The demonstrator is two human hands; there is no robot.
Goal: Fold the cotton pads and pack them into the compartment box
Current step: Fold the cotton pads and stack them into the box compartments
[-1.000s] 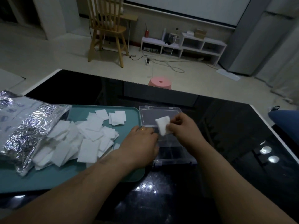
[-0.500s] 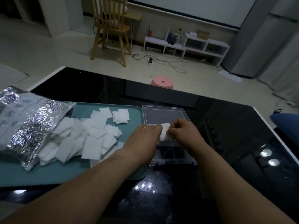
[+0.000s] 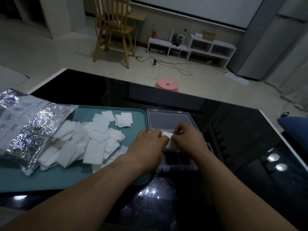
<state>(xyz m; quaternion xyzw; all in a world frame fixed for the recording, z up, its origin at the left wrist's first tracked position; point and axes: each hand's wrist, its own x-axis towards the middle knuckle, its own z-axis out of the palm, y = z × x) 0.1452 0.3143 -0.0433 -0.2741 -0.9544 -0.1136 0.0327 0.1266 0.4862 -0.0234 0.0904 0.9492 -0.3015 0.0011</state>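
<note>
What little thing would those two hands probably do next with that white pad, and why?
Probably push the small white cotton pad down into the compartment beneath it. Both the left hand and right hand pinch it right over the clear plastic compartment box, whose lid lies open.

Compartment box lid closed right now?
No, the clear lid lies flipped open and flat on the table behind the compartment box.
</note>
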